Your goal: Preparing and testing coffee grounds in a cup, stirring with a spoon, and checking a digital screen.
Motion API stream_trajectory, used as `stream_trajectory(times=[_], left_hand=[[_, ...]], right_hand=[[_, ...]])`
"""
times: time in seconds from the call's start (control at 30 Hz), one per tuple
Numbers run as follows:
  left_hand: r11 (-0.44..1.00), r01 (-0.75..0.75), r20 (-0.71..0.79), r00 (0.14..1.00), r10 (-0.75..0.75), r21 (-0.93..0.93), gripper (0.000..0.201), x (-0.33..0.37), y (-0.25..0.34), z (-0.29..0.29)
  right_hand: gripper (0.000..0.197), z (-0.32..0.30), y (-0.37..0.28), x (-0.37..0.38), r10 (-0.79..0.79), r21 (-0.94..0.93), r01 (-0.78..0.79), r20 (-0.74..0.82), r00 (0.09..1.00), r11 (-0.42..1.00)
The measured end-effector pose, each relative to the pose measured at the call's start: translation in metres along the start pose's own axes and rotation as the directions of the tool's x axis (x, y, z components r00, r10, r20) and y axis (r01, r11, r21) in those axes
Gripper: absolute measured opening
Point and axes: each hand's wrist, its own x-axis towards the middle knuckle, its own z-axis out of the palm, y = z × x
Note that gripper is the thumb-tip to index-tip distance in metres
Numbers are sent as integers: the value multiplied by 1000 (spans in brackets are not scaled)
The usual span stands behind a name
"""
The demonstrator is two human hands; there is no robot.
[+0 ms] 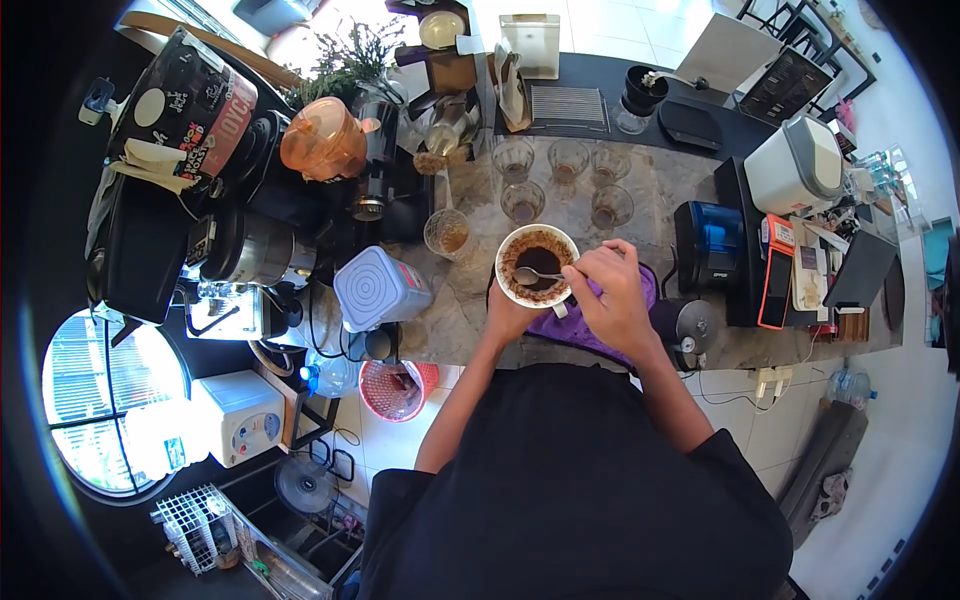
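Observation:
A white cup (505, 285) holds dark coffee, with brown grounds clinging around its inner wall. My left hand (508, 318) is closed around the cup's near left side. In my right hand (610, 297) the fingers pinch the handle of a small spoon (527, 275), whose bowl rests over the dark coffee. Under the cup and my right hand lies a purple cloth (570, 325). To the cup's left stands a clear glass (447, 235) with something brown inside. Several clear glasses (523, 202) are grouped just beyond the cup.
A lidded blue-grey container (375, 290) stands left on the counter, near an orange-topped grinder (325, 140). On the right are a blue card-sized machine (708, 245) and a white bin-like box (795, 165). A red basket (398, 390) sits below the counter's edge.

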Motion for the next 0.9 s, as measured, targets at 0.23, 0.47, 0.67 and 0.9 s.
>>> stream_trajectory(times=[0.23,0.47,0.67,0.9], left_hand=[[999,-46,33,998,46,18,64,-1,9,-1],[1000,-13,10,1000,13,3,79,3,11,1],[1000,-1,19,1000,0,15,79,1,9,-1],[999,-42,20,999,41,3,79,3,17,2]], right_hand=[[11,-1,-16,1,-72,18,72,-26,997,997],[12,18,-2,6,-64,-94,52,-119,991,994],[12,23,-14,7,-79,-51,73,-138,987,996],[11,22,-3,8,-82,-111,63,-171,982,992]])
